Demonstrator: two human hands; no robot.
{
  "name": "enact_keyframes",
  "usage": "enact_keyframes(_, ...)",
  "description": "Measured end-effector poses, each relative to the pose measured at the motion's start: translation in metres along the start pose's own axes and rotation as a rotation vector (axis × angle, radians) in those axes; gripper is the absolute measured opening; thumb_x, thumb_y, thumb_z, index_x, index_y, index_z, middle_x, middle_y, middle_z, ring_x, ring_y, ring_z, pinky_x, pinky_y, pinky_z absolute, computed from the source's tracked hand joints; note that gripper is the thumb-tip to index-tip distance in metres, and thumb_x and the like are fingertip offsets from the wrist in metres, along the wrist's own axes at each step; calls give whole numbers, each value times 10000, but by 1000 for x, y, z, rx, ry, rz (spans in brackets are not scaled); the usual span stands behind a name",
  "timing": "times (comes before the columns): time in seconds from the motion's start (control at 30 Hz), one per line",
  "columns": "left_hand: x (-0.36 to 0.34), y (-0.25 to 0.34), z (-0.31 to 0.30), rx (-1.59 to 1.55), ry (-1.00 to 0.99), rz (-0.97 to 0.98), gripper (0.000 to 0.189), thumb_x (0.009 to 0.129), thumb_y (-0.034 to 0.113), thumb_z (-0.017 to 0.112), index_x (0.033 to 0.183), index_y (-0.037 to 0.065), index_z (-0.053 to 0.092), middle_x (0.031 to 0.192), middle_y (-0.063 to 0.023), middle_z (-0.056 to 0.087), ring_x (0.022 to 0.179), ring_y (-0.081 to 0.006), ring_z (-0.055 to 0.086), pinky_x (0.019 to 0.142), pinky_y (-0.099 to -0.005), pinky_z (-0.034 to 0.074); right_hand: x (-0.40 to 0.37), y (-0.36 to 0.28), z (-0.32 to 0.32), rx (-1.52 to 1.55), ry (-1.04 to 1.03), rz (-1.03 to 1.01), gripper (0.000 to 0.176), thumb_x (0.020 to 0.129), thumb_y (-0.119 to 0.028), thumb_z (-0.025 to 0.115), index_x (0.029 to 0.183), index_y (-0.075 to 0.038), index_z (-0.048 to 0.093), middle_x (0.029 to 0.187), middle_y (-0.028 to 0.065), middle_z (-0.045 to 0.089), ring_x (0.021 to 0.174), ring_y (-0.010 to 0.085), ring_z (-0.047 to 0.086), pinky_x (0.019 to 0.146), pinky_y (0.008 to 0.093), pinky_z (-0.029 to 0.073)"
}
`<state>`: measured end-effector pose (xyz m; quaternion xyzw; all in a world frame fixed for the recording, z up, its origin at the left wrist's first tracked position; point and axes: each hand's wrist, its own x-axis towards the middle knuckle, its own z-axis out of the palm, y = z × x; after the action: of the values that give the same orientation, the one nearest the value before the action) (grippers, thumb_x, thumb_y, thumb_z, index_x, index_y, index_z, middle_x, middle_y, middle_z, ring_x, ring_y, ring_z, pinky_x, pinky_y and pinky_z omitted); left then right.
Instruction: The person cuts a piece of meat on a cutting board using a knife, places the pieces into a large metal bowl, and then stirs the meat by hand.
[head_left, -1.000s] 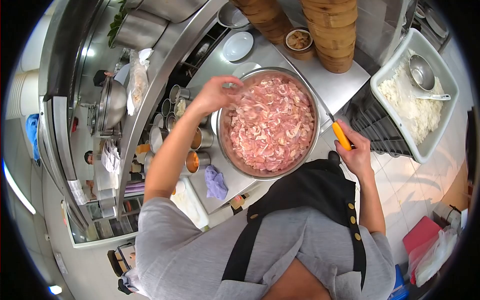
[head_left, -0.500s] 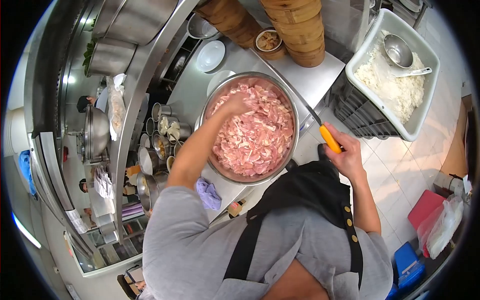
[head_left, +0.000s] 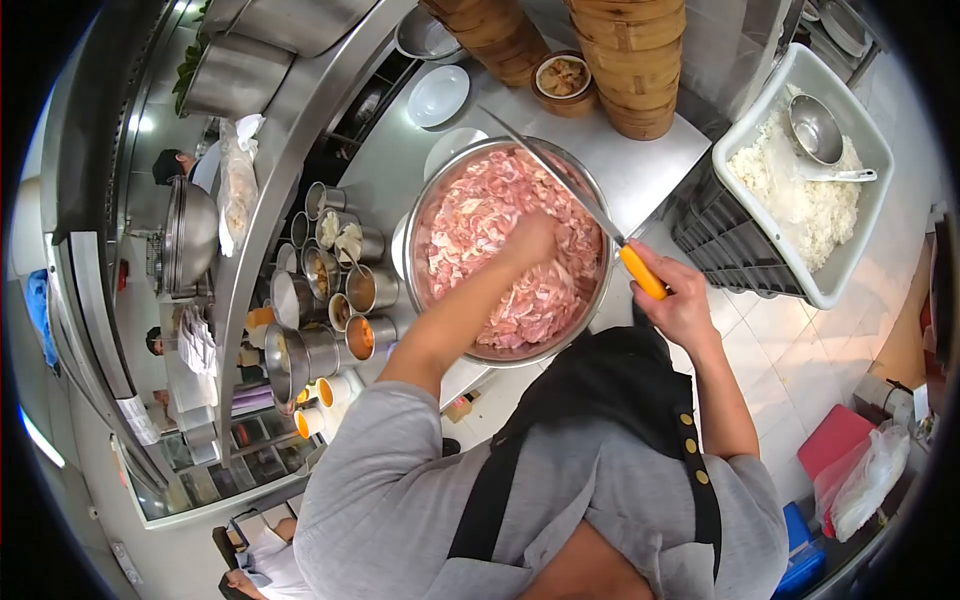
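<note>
Sliced raw meat fills a large steel bowl on the steel counter. My left hand is down in the meat near the middle of the bowl, its fingers hidden. To the right of the bowl, my right hand is closed round the orange handle of a long knife. The knife's blade slants up and left across the bowl's rim and over the meat, its tip beyond the far rim.
Stacked bamboo steamers stand at the back, beside a small steamer with food. A crate of white rice holds a ladle. Left lie plates, several steel pots and a metal shelf. Other people are partly visible beyond.
My left hand has moved right and nearer me within the meat. The knife has swung left, its blade now over the bowl. The view has shifted, and the purple cloth is out of sight.
</note>
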<state>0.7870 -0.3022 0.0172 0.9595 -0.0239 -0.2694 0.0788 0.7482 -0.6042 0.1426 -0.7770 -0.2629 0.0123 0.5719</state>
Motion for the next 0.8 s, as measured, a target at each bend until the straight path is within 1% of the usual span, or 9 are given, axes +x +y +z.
enact_keyframes(0.07, 18, -34, 2, 80, 10, 69, 511, 690, 96, 661, 1190, 33, 580, 1045, -274, 618, 1068, -380, 574, 921, -381, 477, -3, -6, -1, -19, -17, -14, 551, 688, 18, 682, 1225, -83, 607, 813, 163, 648, 688, 287, 626, 654, 332, 502)
enact_keyframes(0.2, -47, -43, -66, -146, 63, 170, 499, 714, 88, 645, 1204, 29, 569, 1060, -267, 622, 1024, -368, 603, 892, -391, 495, -8, -2, -6, -27, -9, -55, 570, 688, 16, 686, 1239, -105, 601, 778, 156, 634, 648, 289, 608, 628, 338, 493)
enact_keyframes(0.27, -94, -27, -81, -270, 314, 33, 530, 722, 105, 654, 1238, 48, 552, 1021, -261, 637, 936, -393, 632, 840, -420, 515, -12, 2, -7, -4, 19, -60, 573, 689, 18, 685, 1241, -109, 600, 780, 156, 635, 646, 288, 606, 629, 338, 492)
enact_keyframes(0.33, -125, 10, -68, -345, 251, -243, 505, 752, 181, 666, 1230, 56, 561, 938, -259, 653, 896, -395, 645, 813, -443, 519, -12, 4, -10, -2, -3, 40, 570, 690, 19, 682, 1240, -105, 600, 790, 157, 639, 646, 289, 603, 632, 340, 490)
enact_keyframes(0.43, -115, 33, 9, 165, 673, 161, 482, 700, 164, 710, 1155, 47, 604, 932, -257, 650, 842, -402, 647, 727, -454, 529, -9, 9, -11, -17, 8, 24, 568, 691, 20, 679, 1240, -104, 600, 801, 161, 642, 645, 292, 599, 633, 343, 488)
enact_keyframes(0.5, -79, 31, 19, 165, -85, -125, 475, 704, 181, 657, 1156, 43, 611, 939, -268, 643, 860, -405, 637, 734, -457, 525, -4, 8, -9, -23, -17, 44, 566, 692, 20, 678, 1239, -103, 600, 802, 164, 642, 651, 293, 603, 637, 342, 490)
enact_keyframes(0.63, -33, -17, 4, -140, 127, 160, 232, 818, 173, 599, 916, -18, 686, 883, -254, 669, 801, -349, 677, 702, -413, 544, 3, 2, -7, -48, -101, 46, 562, 694, 19, 677, 1238, -104, 600, 799, 171, 642, 668, 299, 613, 652, 341, 497)
enact_keyframes(0.73, -56, -35, -31, -821, -110, 15, 197, 815, 125, 616, 956, 11, 693, 912, -210, 688, 824, -324, 692, 705, -395, 553, 4, 5, -3, -4, -57, -43, 559, 703, 15, 674, 1244, -105, 597, 799, 172, 643, 687, 297, 623, 671, 345, 501)
enact_keyframes(0.8, -85, -41, -65, -789, -175, -25, 285, 821, 185, 636, 1079, 66, 660, 1016, -180, 674, 905, -320, 671, 791, -412, 531, 4, 5, -3, 5, -84, 9, 552, 716, 4, 673, 1250, -106, 592, 819, 176, 651, 700, 288, 629, 680, 351, 500)
